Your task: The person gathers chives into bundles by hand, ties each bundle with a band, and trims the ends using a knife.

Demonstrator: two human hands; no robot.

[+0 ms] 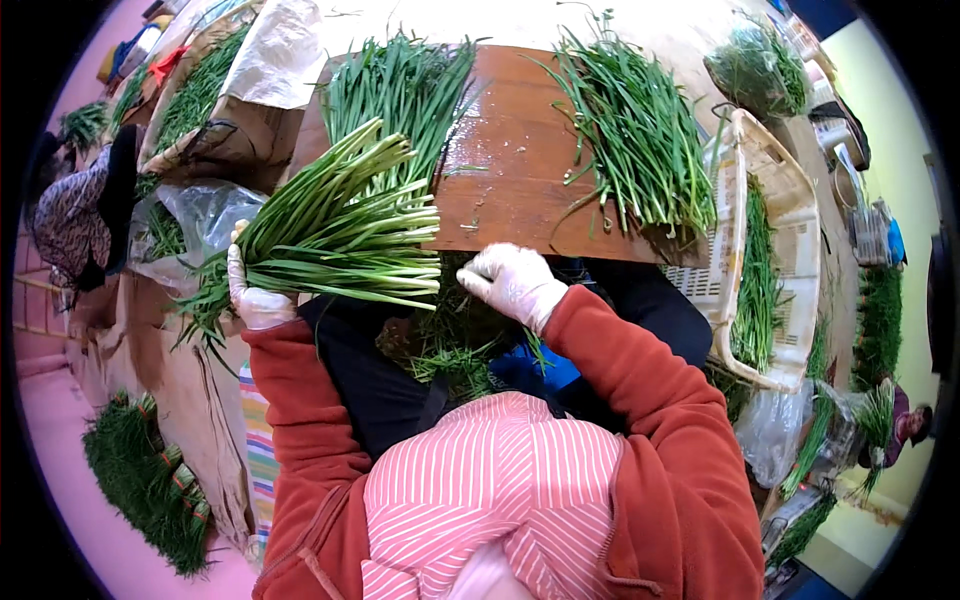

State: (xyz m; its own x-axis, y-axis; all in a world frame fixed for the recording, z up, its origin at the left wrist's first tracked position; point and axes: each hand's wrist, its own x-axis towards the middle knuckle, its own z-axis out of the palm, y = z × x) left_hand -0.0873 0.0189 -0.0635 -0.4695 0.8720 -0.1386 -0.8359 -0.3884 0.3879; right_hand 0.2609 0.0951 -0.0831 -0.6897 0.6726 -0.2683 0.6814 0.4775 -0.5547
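My left hand [258, 285], in a white glove, is wrapped round a thick bunch of garlic chives [340, 235]. Their pale cut ends point right and up, and the leafy tips droop past my wrist on the left. My right hand [512, 280], also gloved, is closed just below the near edge of the brown board [510, 130], its fingertips drawn together toward the thumb. Whatever it may pinch is hidden. Two heaps lie on the board: chives at the left [400, 100], partly behind the held bunch, and chives at the right [640, 140].
Loose green trimmings [460, 350] lie between my knees. Right of the board stands a white plastic crate [790, 230] with chives in it. A bagged green bundle [760, 70] sits at the far right. Tied bundles [150, 480] rest on the pink floor, left. Another person [75, 215] is at the left.
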